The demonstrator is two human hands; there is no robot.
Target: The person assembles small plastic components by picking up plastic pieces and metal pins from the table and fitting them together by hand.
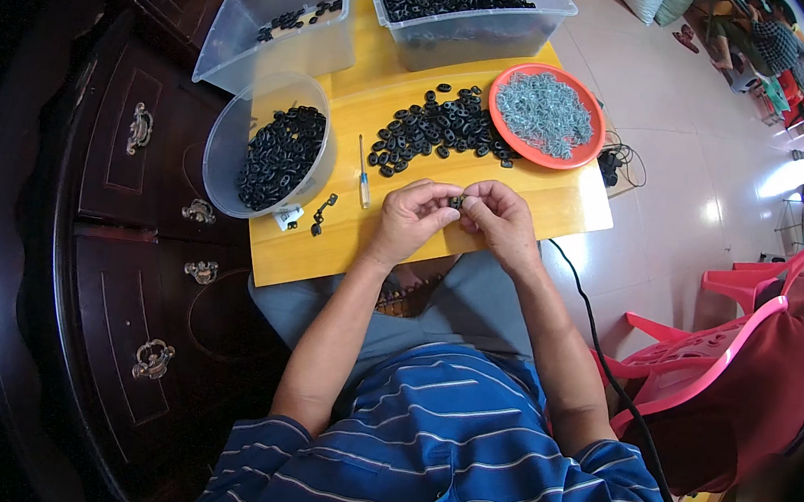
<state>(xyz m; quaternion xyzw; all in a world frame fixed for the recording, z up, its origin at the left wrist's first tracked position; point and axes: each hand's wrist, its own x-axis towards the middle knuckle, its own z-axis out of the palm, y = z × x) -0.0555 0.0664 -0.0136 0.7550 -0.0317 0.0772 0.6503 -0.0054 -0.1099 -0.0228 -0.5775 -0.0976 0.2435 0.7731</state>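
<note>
Held over the near edge of the yellow surface, between both hands: a small dark piece, mostly covered by fingers. Grip of left hand and right hand alike: pinched on that one piece, thumb against forefinger from either side, tips nearly meeting. Cannot tell its exact shape (too small and too covered).

Likely very light, hard and stiff, probably plastic; perhaps a little slick, and unlikely to break under a firm pinch. Best taken by opposite edges, with fingertips rather than palm, so as to leave the middle free. Easy to drop, at such a size.

Farther in on the surface: a loose spread of black oval pieces and, against its right end, a red-orange tray heaped with small silvery metal parts (screws or pins, hard to say). To the left, a screwdriver with handle toward the near edge, a few odd black bits, then a round clear tub part-filled with more ovals. At the far side, two clear boxes: left box sparsely filled, right box amply.

Around: dark wooden cabinet at left, pale tiled floor, pink plastic chair and black cable at right, people well apart.
</note>
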